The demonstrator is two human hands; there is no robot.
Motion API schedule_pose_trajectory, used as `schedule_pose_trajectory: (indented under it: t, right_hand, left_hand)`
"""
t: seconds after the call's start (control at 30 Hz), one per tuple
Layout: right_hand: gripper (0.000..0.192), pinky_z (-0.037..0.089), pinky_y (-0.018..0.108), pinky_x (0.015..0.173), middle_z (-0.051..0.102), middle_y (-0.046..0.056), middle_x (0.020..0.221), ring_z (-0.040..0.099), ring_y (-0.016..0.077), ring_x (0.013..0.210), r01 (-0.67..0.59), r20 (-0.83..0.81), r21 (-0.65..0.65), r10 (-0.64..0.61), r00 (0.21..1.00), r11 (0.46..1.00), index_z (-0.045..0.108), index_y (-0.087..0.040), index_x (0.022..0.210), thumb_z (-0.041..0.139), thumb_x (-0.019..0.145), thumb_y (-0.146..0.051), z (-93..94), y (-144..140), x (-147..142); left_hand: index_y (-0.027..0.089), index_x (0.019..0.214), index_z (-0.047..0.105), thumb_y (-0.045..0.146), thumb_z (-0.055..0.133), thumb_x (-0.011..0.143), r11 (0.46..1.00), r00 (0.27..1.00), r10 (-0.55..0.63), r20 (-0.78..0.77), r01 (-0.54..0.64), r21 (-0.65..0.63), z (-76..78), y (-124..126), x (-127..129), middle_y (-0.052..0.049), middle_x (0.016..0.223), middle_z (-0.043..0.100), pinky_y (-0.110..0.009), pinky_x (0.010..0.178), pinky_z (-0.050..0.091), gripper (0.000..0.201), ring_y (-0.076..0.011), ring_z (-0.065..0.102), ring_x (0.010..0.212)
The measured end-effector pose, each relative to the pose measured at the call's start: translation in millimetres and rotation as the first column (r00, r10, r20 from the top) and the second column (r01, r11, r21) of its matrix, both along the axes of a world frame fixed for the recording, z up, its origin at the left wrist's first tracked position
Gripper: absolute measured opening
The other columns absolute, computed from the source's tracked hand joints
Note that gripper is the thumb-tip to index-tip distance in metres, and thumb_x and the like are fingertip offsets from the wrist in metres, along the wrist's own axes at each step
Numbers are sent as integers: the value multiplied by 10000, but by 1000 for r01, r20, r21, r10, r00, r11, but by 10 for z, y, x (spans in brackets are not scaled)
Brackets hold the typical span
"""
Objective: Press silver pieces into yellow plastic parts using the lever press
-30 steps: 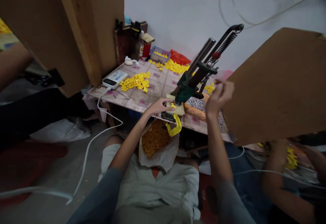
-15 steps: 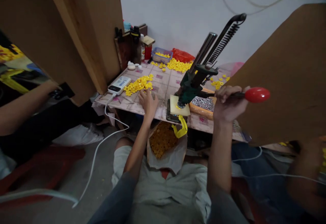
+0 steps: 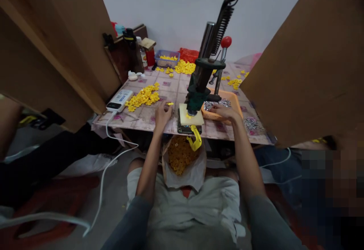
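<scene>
Between the thumb and fingertips of my left hand (image 3: 163, 115) is a small yellow flower-shaped piece (image 3: 170, 103). My right hand (image 3: 226, 113) reaches into an orange tray (image 3: 238, 102), its fingers drawn together at the small shiny silver pieces (image 3: 226, 102); what they pinch is too small to make out. Between my hands stands a dark green hand press (image 3: 196, 94). Its lever with a red knob (image 3: 226, 42) points up. A pale yellow pad (image 3: 184, 118) lies under the press head, and a yellow bracket-like part (image 3: 196, 140) sticks out in front.
Yellow flower pieces (image 3: 145, 97) lie heaped beside a white power bank (image 3: 121, 100) with a cable. An open bag (image 3: 182, 182) of yellow pieces sits at my lap. A blue basket (image 3: 167, 62) stands behind. Brown boards (image 3: 301, 68) flank the table, with people beyond.
My right hand has left the red-knobbed lever, which has swung up, and moved down into the orange tray. My left hand has come away from the yellow heap with a flower piece.
</scene>
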State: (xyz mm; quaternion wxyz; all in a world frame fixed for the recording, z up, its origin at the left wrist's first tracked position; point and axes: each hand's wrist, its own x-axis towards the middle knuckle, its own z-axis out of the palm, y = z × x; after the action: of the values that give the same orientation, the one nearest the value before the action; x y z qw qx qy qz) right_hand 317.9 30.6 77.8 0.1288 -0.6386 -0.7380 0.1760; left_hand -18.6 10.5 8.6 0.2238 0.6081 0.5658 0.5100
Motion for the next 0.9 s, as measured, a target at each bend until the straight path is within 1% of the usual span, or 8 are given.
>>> schedule_pose_trajectory:
  t: [0.13,0.27,0.4,0.47,0.57,0.67,0.8,0.9]
  right_hand:
    - [220,480,287,728,747,33,833,618,191,780,-4,-170,-25,0,985,1000,726,-178,809,665,930,-351,-25,-16,43]
    - [241,450,298,753,768,66,861,639,217,828,153,-226,162,-114,967,975,765,-165,845,644,945,-347,-77,-85,41]
    - [282,487,354,866,819,134,1099,689,287,984,385,-273,391,-294,916,836,820,-180,1103,619,1011,-355,-129,-285,-170]
    - [315,483,405,938,817,150,1146,679,323,1055,404,-283,479,-298,912,780,829,-190,1132,605,1057,-397,-183,-452,-378]
    - [313,440,483,1045,814,141,1134,624,349,1123,315,-242,591,-209,947,743,848,-213,1055,613,1081,-419,-311,-728,-713]
    - [305,433,500,1064,804,117,1107,598,323,1086,216,-219,658,-91,972,721,845,-234,1018,600,1096,-399,-435,-929,-939]
    - [317,513,432,966,795,93,1030,654,273,1000,112,-262,641,80,962,760,832,-235,988,576,1110,-374,-509,-1029,-1012]
    - [312,556,395,907,793,81,982,700,256,971,67,-341,604,182,922,794,816,-229,958,587,1104,-383,-510,-1072,-955]
  left_hand:
    - [181,1215,731,472,701,985,970,885,-236,401,240,42,10,-25,194,-111,1224,782,-306,908,575,372,-219,728,1075]
    - [177,1204,753,573,783,932,953,826,-285,485,301,48,-26,-102,301,-94,1130,801,-282,840,574,481,-199,739,963]
    - [179,1279,760,567,779,943,948,823,-307,479,308,79,-65,-118,310,-99,1149,806,-283,811,580,514,-214,749,976]
    - [178,1302,769,546,794,933,933,821,-349,452,349,85,-80,-99,314,-104,1186,808,-292,822,582,521,-226,746,994]
    - [173,1301,788,494,810,915,894,805,-432,407,440,78,-88,-71,309,-98,1209,809,-302,863,572,502,-222,730,993]
    - [169,1270,803,468,812,895,852,786,-501,362,521,47,-67,-75,272,-77,1152,807,-292,837,542,479,-199,696,925]
    - [168,1180,816,455,861,822,824,788,-542,293,566,3,-12,-113,216,-38,992,769,-270,737,463,461,-157,592,780]
    - [171,1138,805,430,883,779,813,784,-560,269,582,-2,13,-134,206,-38,1029,754,-269,736,433,449,-150,557,788]
